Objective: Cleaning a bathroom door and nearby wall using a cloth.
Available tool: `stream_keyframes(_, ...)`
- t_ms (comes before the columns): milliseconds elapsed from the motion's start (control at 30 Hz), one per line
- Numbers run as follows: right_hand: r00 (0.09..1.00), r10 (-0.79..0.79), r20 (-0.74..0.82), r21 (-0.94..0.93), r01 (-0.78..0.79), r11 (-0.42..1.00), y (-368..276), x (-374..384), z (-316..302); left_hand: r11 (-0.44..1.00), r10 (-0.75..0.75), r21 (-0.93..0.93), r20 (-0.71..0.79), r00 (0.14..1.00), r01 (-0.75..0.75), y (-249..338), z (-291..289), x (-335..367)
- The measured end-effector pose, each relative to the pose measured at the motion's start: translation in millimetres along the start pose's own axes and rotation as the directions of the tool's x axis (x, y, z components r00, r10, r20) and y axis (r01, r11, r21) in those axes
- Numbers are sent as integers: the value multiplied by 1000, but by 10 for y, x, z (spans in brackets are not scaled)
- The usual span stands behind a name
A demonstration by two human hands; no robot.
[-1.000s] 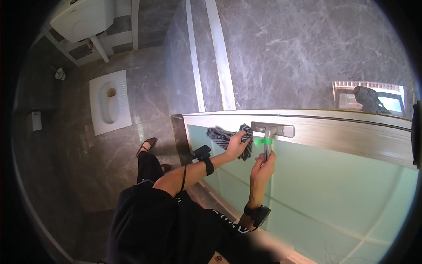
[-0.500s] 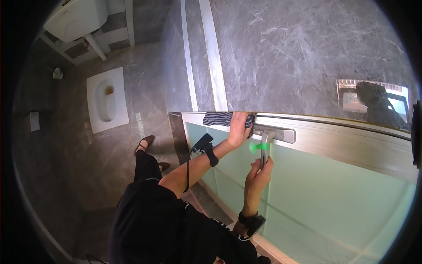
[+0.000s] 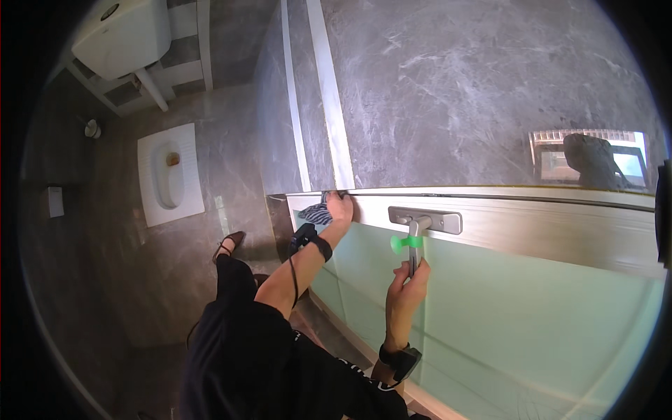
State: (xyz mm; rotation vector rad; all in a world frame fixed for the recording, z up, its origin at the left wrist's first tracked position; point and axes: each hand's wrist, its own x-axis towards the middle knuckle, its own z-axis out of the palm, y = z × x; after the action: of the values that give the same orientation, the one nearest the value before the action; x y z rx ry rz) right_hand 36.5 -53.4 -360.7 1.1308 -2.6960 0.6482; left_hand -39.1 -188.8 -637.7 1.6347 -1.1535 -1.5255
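Fingers of my left hand (image 3: 341,209) press a dark striped cloth (image 3: 316,213) against the door's pale edge strip, close to the wall. Part of the cloth hangs loose to the left of the hand. My right hand (image 3: 407,288) is closed round the lower end of a grey metal lever handle (image 3: 414,256). A green band with a round suction-cup-like end (image 3: 397,244) wraps the lever above my fingers. The handle's plate (image 3: 441,220) is fixed to the frame of a door with a pale green frosted panel (image 3: 518,308).
Grey marble-look wall tiles (image 3: 476,91) rise just beyond the door's edge. On the left, a white squat toilet (image 3: 199,175) is set in the dark floor (image 3: 168,280), with a white cistern (image 3: 126,42) behind it. A small bin-like white holder (image 3: 92,129) is by the far-left wall.
My left hand has slid left along the door's edge with the cloth, away from the handle plate. My right hand keeps its hold on the lever.
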Motion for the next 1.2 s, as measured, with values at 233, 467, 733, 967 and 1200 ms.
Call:
stream_keyframes(233,999,-15,-31,26,16,1000,19,7,48,981,167,-119,132,977,-152,1128,-537,-500)
stream_keyframes(467,1000,21,-13,121,-20,992,14,-44,72,910,348,18,507,789,-414,1792,-918,-586)
stream_keyframes(733,991,-42,-124,93,54,994,50,13,141,710,634,-90,513,578,-698,2453,-1221,-844)
stream_keyframes(967,980,-36,-196,80,52,995,-52,6,163,523,835,-346,389,388,-779,3011,-1607,-1127)
stream_keyframes(1200,999,12,-47,29,-11,1000,80,21,192,-461,885,-53,-107,-454,-886,4275,-2247,-1609)
